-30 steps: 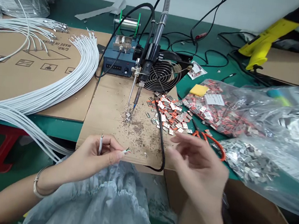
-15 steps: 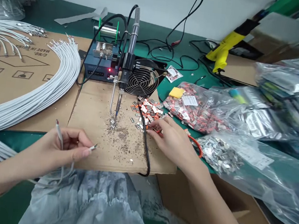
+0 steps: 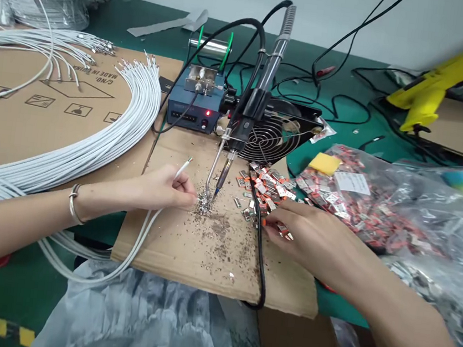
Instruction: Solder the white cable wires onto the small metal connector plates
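Note:
My left hand (image 3: 166, 189) is closed around a white cable (image 3: 144, 236), whose stripped end with fine coloured wires sticks up above the fingers. Its fingertips are beside a heap of solder bits (image 3: 203, 204), close to the tip of the soldering iron (image 3: 225, 173), which is clamped tilted in a stand. My right hand (image 3: 296, 223) reaches into a pile of small metal and orange connectors (image 3: 267, 186). Its thumb and fingers pinch at the pile's near edge, where an orange connector (image 3: 265, 222) shows at the fingertips, partly hidden.
A blue soldering station (image 3: 192, 108) with a solder spool (image 3: 210, 47) stands behind, next to a black fan (image 3: 273, 136). Bundled white cables (image 3: 137, 124) curve over cardboard at left. A bag of connectors (image 3: 361, 205) lies right. A black cord (image 3: 260, 271) crosses the cardboard mat (image 3: 180, 257).
My left hand has moved forward and right with the cable, toward the iron; the cable end now points up. My right hand stays at the connector pile. The view has shifted.

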### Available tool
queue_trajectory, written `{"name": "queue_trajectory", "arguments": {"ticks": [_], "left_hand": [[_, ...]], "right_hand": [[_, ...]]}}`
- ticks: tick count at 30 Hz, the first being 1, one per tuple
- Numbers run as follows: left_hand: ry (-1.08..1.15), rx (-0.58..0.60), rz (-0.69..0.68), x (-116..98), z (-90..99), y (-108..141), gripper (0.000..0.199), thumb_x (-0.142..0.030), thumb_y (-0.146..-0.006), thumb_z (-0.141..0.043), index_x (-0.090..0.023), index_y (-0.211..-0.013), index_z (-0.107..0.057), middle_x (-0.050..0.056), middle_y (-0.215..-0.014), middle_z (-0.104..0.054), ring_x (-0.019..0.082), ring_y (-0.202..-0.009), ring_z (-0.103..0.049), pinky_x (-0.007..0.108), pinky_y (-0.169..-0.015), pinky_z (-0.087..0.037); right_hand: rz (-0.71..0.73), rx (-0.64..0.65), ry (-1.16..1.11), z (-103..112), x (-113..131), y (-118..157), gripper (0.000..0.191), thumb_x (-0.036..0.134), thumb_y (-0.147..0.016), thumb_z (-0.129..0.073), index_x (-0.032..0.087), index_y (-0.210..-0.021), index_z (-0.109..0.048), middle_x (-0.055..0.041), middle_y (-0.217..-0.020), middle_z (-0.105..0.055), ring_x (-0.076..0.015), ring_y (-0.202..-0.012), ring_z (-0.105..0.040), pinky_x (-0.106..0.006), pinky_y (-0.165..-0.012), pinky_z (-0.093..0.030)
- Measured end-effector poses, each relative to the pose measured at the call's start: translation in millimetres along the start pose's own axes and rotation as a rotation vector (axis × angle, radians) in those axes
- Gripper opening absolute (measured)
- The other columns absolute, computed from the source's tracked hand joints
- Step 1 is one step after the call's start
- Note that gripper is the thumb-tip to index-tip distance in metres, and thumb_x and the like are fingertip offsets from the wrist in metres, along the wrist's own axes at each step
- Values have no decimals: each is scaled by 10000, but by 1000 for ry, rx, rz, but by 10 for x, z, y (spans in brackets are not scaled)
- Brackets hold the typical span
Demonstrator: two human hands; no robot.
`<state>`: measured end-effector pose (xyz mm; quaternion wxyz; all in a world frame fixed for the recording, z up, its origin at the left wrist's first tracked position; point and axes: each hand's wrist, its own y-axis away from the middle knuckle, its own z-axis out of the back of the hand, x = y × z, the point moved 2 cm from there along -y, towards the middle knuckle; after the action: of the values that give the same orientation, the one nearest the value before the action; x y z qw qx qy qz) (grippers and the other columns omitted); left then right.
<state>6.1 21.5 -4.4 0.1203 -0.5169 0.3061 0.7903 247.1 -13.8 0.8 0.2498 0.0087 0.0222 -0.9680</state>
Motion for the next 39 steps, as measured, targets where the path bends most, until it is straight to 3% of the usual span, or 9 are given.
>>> {"name": "queue_trajectory", "arguments": {"ticks": [5, 8, 11, 13, 16, 21, 24, 29, 39], "left_hand": [[40, 51, -64, 32, -38, -20, 88, -186, -669, -587, -127, -614, -550, -37, -575, -529, 73, -531, -436, 212, -518, -324], [27, 66, -86, 36, -52, 6, 84, -186, -677, -580, -130, -622, -551, -45, -552, -504, 70, -507, -417, 209, -495, -316], [46, 95, -49, 44, -74, 23, 96, -206, -688, -574, -130, -640, -540, -51, -533, -475, 68, -489, -403, 205, -476, -311], [63, 104, -32, 43, -91, 25, 107, -215, -695, -573, -130, -646, -530, -50, -540, -472, 69, -498, -406, 204, -480, -314], [72, 100, -20, 31, -109, 16, 106, -198, -703, -568, -126, -639, -524, -43, -563, -487, 69, -524, -419, 202, -501, -325], [74, 83, -30, 13, -115, 4, 77, -167, -712, -562, -113, -662, -543, -42, -589, -504, 63, -545, -425, 195, -518, -330], [91, 65, -44, 11, -111, -1, 68, -158, -713, -563, -114, -666, -544, -43, -596, -503, 61, -548, -425, 191, -507, -322], [100, 53, -35, 10, -121, -8, 67, -171, -714, -568, -120, -674, -551, -47, -588, -502, 62, -529, -422, 188, -481, -312], [85, 26, -30, 2, -139, -10, 73, -170, -722, -556, -121, -669, -544, -47, -577, -485, 59, -525, -410, 175, -473, -317]], "right_hand": [[-53, 175, 95, -37, -44, -40, 121, 152, -691, -509, 194, -690, -622, -44, -696, -643, -178, -532, -579, -261, -441, -308], [-24, 147, 141, -44, -48, -20, 113, 166, -707, -484, 189, -654, -580, -56, -671, -629, -183, -501, -568, -273, -440, -301], [3, 29, 81, -4, -31, 50, 176, 227, -771, -426, 192, -652, -551, -63, -632, -604, -185, -495, -558, -286, -442, -320], [-91, -87, -82, 50, 8, 102, 186, 274, -810, -414, 188, -748, -567, -61, -644, -615, -172, -491, -554, -283, -439, -346], [-282, -173, -590, 70, 155, 113, 150, 308, -818, -491, 195, -849, -584, -23, -636, -618, -129, -486, -556, -249, -445, -412], [-393, 86, -1345, -143, 526, -128, 203, 252, -806, -523, 146, -954, -612, -36, -679, -626, -109, -557, -584, -222, -505, -490], [-442, 113, -1611, -242, 610, -255, 188, 242, -757, -602, 148, -917, -577, -32, -705, -643, -98, -565, -595, -216, -533, -513], [-503, 125, -1765, -253, 602, -286, 209, 277, -686, -704, 142, -807, -600, -34, -678, -674, -75, -551, -610, -167, -534, -521], [-556, 90, -1786, -232, 596, -276, 156, 224, -664, -723, 147, -764, -631, -29, -653, -694, -61, -492, -595, -141, -474, -509]]}}
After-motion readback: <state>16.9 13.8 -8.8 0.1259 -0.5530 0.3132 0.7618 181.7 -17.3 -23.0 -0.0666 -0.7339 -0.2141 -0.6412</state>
